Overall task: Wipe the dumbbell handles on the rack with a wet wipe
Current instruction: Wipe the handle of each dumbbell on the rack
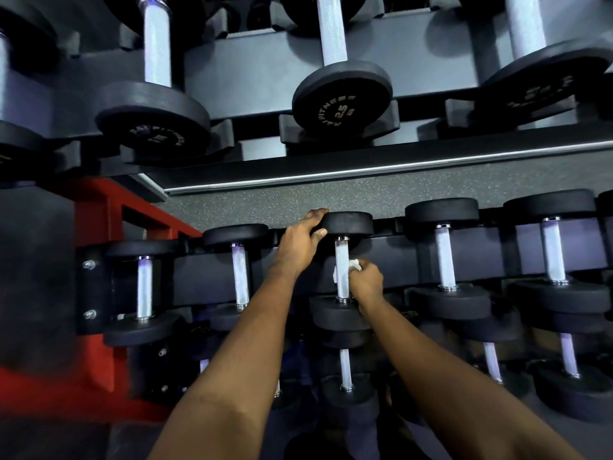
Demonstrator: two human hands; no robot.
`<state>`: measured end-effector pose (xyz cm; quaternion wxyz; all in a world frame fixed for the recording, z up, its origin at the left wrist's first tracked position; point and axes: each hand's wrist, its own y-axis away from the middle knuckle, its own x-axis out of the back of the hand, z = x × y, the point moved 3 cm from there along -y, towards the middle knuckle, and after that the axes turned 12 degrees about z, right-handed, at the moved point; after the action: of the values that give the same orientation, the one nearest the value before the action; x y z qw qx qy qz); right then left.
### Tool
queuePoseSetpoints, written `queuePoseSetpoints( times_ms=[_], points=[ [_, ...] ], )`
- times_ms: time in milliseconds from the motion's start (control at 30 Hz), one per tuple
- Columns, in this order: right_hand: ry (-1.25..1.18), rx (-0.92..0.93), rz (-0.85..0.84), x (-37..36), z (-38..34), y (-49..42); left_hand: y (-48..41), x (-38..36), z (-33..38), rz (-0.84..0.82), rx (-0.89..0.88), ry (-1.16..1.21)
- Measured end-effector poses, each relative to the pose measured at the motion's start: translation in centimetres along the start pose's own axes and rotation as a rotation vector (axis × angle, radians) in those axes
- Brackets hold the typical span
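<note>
The right hand (366, 283) clasps the wipe (353, 265) on the handle (340, 257), which runs straight away (left hand (300, 240) grips its far head (350, 224)).

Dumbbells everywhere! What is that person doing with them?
A person is cleaning gym weights on a rack. The left hand grips the far head of one dumbbell on the middle row. The right hand holds a white wet wipe against that weight's metal handle, around its lower half. Beside it sit other dumbbells, with more on the rows above and below.
</note>
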<state>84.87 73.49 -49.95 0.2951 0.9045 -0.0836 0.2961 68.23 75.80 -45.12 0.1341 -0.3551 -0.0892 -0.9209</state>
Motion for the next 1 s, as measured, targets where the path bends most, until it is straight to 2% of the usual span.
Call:
queuePoseSetpoints(
  times_ms=[100, 167, 267, 367, 500, 633, 800, 1000],
  points=[
    [-0.124, -0.04, -0.026, 0.1, -0.2, -0.6, -0.1, 0.0, -0.2, 0.003, -0.012, -0.002],
    [-0.288, -0.081, -0.068, 0.1, -1.6, -1.0, -0.1, -0.1, -0.1, 0.003, -0.017, -0.01],
    [-0.494, -0.252, -0.179, -0.3, -3.0, -0.5, -0.2, 0.0, -0.1, 0.009, -0.011, -0.024],
    [-0.481, -0.327, -0.241, 0.1, -2.5, -0.6, -0.1, -0.1, -0.2, 0.011, -0.006, -0.016],
    [-0.441, -0.222, -0.208, 0.0, -2.9, -1.1, -0.1, -0.1, -0.3, 0.02, -0.015, 0.007],
    [-0.468, -0.225, -0.297, -3.7, -0.8, -3.9, 0.0, 0.0, 0.1, 0.021, -0.032, 0.017],
    [-0.342, -0.268, -0.328, -0.3, -2.9, -0.9, -0.1, -0.1, -0.2, 0.02, -0.017, 0.016],
    [-0.427, -0.25, -0.324, -1.6, -3.8, -1.7, 0.0, -0.3, -0.2, 0.038, -0.02, -0.004]
  ],
)
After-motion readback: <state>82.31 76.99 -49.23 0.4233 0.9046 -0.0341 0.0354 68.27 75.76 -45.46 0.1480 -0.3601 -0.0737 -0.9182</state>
